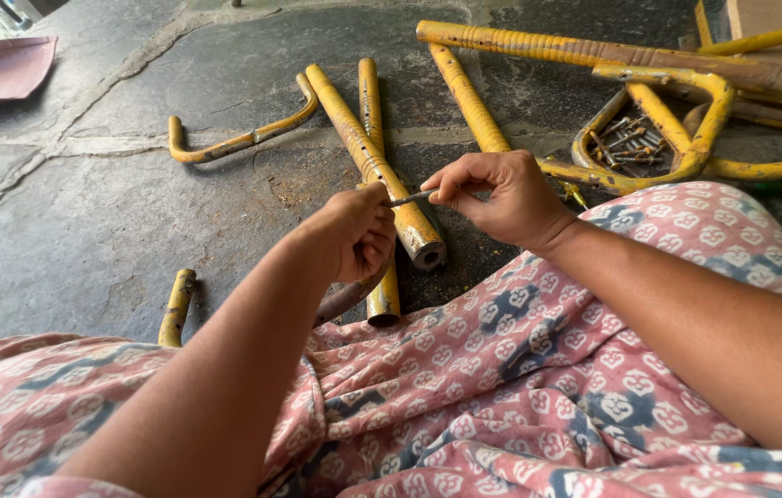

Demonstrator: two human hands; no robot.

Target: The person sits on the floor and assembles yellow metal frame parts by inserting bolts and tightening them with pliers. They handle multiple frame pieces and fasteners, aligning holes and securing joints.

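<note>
Above the stone floor [86,212], two hands meet on a thin metal bolt [412,196].

The right hand [501,195] pinches one end of the bolt between thumb and fingers; the left hand [354,231] is clenched around its other end, and the bolt runs level between them over the lap of a pink patterned dress [520,387]. Just beneath lie yellow metal pipes [363,148], one with its open end near the left hand. A curved yellow rod [234,140] rests farther off, and a heap of bolts [626,143] sits inside a bent yellow frame [686,120].
</note>
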